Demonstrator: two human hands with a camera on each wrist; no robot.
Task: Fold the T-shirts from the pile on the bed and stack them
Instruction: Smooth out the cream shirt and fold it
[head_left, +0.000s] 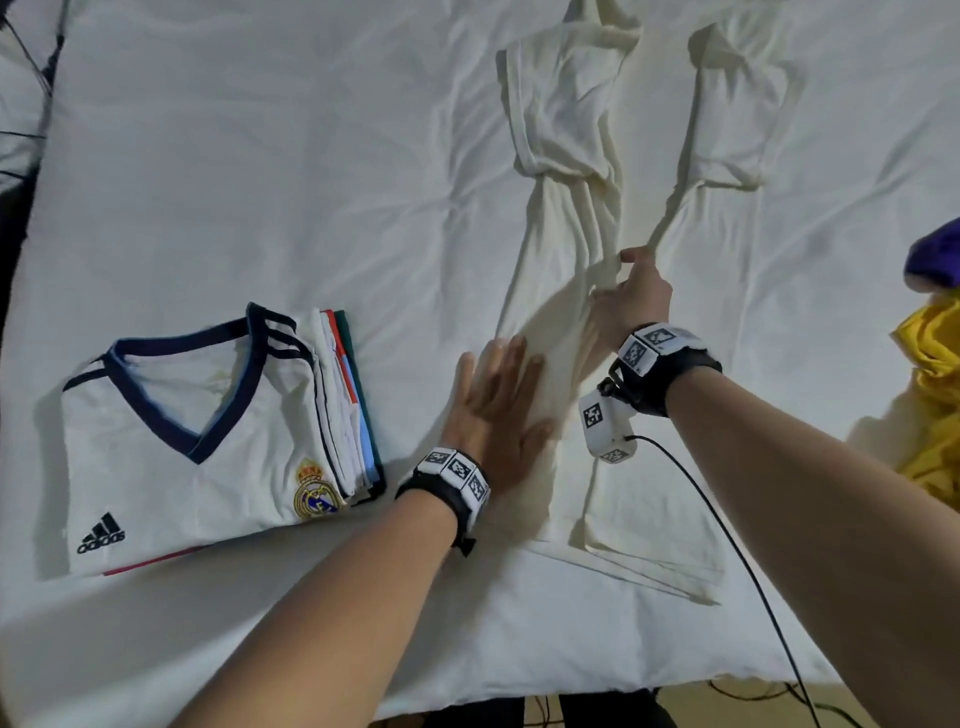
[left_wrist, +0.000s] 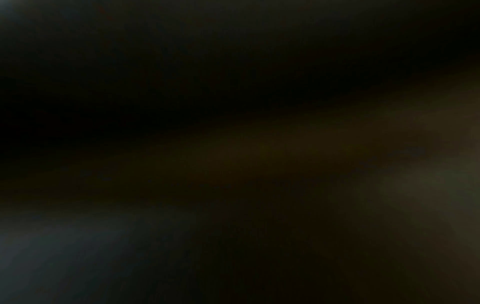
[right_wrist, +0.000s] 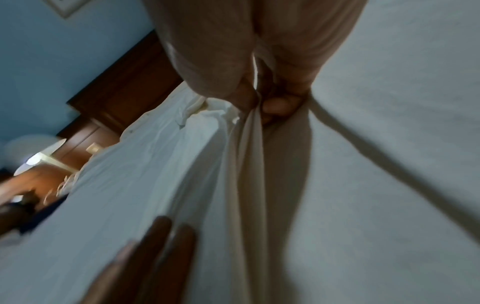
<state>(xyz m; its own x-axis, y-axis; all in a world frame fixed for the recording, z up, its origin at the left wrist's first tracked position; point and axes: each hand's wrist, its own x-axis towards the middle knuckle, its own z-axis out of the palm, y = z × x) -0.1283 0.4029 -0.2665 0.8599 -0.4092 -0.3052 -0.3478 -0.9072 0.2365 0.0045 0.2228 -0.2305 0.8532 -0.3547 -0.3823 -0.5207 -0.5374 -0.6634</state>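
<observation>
A cream T-shirt (head_left: 561, 218) lies spread on the white bed sheet (head_left: 311, 156), sleeves toward the far side. My right hand (head_left: 631, 291) pinches a bunched fold of its right side and lifts it off the bed; the same pinch shows in the right wrist view, cream T-shirt (right_wrist: 246, 154). My left hand (head_left: 493, 410) lies flat with straight fingers on the shirt's lower body, pressing it down. A stack of folded T-shirts (head_left: 208, 441) sits to the left, topped by a white jersey with navy collar. The left wrist view is dark.
A pile of unfolded clothes, yellow (head_left: 930, 395) and purple (head_left: 935, 254), lies at the right edge. A black cable (head_left: 737, 561) runs from my right wrist over the bed's near edge. A wooden headboard (right_wrist: 124, 86) shows in the right wrist view.
</observation>
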